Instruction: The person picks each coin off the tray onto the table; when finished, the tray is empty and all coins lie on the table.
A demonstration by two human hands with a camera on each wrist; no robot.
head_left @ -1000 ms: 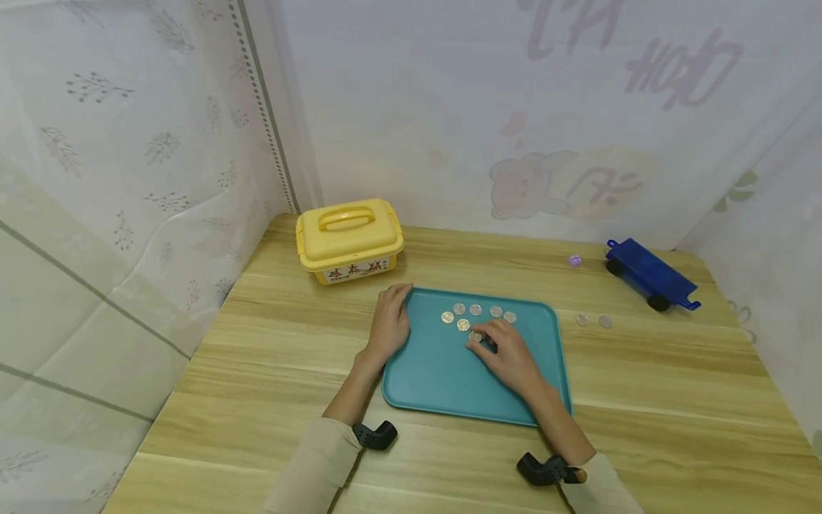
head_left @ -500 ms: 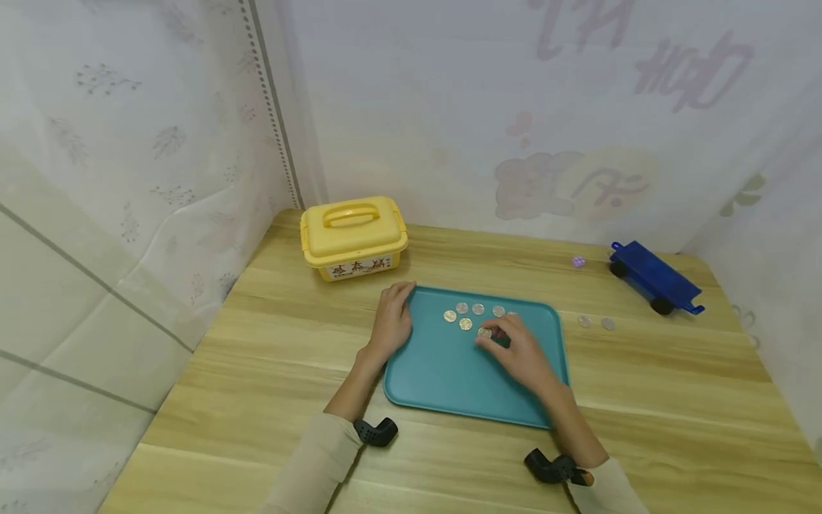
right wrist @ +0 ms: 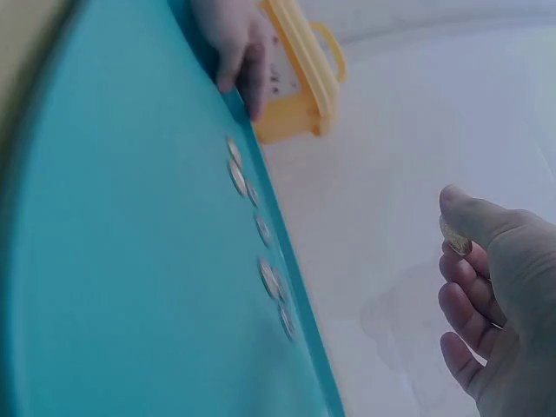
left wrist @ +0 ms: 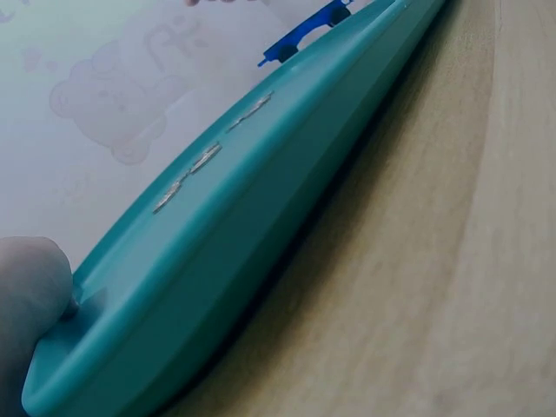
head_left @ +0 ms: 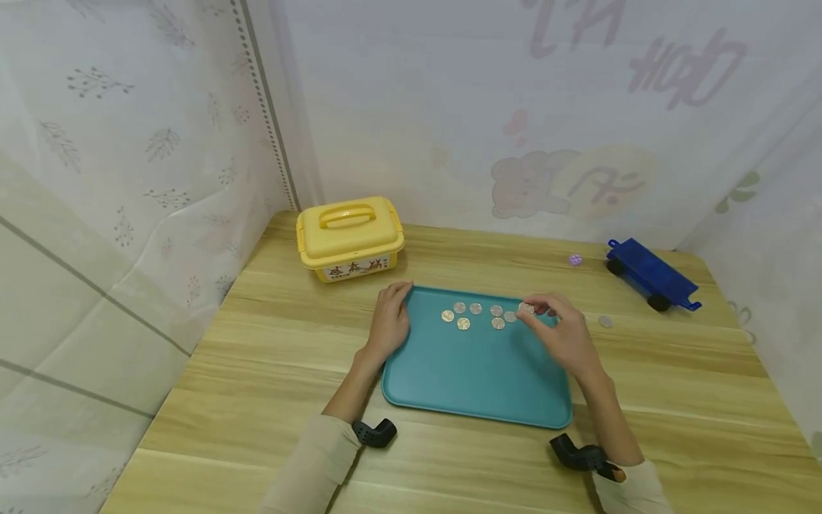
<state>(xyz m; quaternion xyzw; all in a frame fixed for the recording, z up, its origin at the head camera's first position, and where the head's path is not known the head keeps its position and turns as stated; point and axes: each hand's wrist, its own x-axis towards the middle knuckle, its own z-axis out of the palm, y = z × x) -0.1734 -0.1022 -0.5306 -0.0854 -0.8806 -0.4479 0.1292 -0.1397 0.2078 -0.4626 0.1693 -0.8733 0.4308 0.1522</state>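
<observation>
My right hand (head_left: 565, 332) is raised over the tray's far right corner, thumb and fingers pinching a coin (right wrist: 455, 236). The other fingers of that hand curl loosely in the right wrist view. Several coins (head_left: 463, 323) lie loosely grouped toward the far side of the teal tray (head_left: 449, 371); one coin (head_left: 497, 323) lies just in front of the others at the right. My left hand (head_left: 389, 323) rests along the tray's left edge, its fingers reaching the far left corner. In the left wrist view only one digit (left wrist: 35, 295) shows, over the rim.
A lidded yellow box (head_left: 349, 239) with a handle stands behind the tray on the left. At the back right are a blue toy wagon (head_left: 651, 275) and a small purple piece (head_left: 575, 260). Another coin (head_left: 605, 321) lies on the wooden table (head_left: 674, 385) right of the tray.
My right hand has moved right and away from me, from the tray's middle to its far right corner. A coin now lies where it had been working. My left hand has stayed put.
</observation>
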